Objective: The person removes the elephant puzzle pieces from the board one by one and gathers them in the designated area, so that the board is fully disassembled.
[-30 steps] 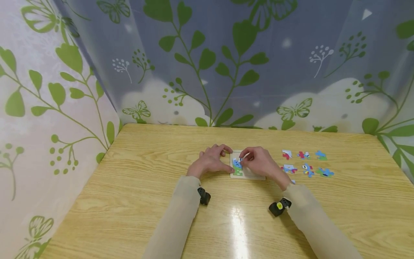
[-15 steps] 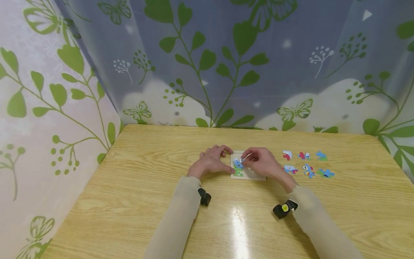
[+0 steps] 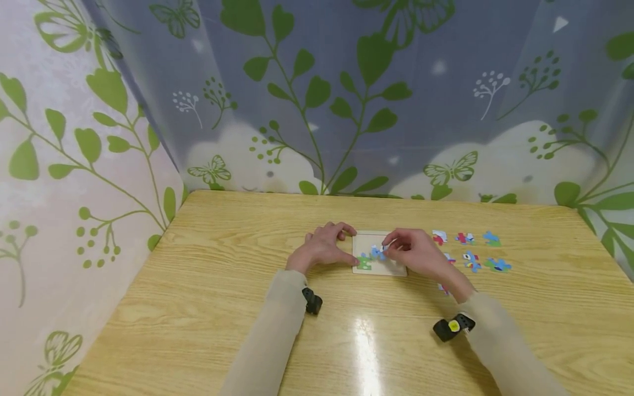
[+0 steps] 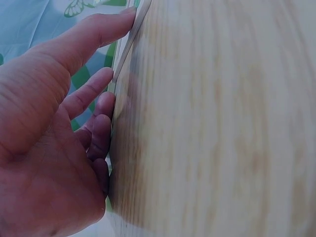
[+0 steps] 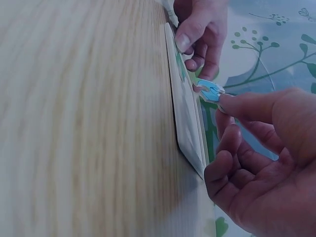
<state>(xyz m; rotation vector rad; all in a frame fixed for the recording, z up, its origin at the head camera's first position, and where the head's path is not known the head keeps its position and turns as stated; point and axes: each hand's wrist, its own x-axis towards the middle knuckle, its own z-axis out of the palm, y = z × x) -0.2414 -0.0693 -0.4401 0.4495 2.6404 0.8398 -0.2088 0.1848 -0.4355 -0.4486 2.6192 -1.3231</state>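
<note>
My right hand (image 3: 415, 254) pinches a blue-and-white jigsaw puzzle piece (image 3: 377, 253) between thumb and index finger. In the right wrist view the puzzle piece (image 5: 209, 91) is tilted, raised over the pale puzzle tray (image 5: 186, 116). A green puzzle piece (image 3: 364, 264) lies in the near left corner of the tray (image 3: 393, 270). At the tray's left edge my left hand (image 3: 323, 246) rests, thumb at the near corner and index fingertip by the far one. The left wrist view shows the left thumb (image 4: 91, 37) on the tray's rim.
Loose puzzle pieces lie right of the tray in rough rows, among them a red-and-white piece (image 3: 439, 237), a blue-green piece (image 3: 492, 238) and a multicoloured piece (image 3: 472, 261). My right forearm partly covers the nearest piece (image 3: 444, 289). A patterned curtain (image 3: 317, 110) hangs behind the wooden table (image 3: 208, 264).
My right hand has moved right with the blue-and-white puzzle piece, away from above the green piece toward the tray's middle. The left hand has stayed at the tray's left edge.
</note>
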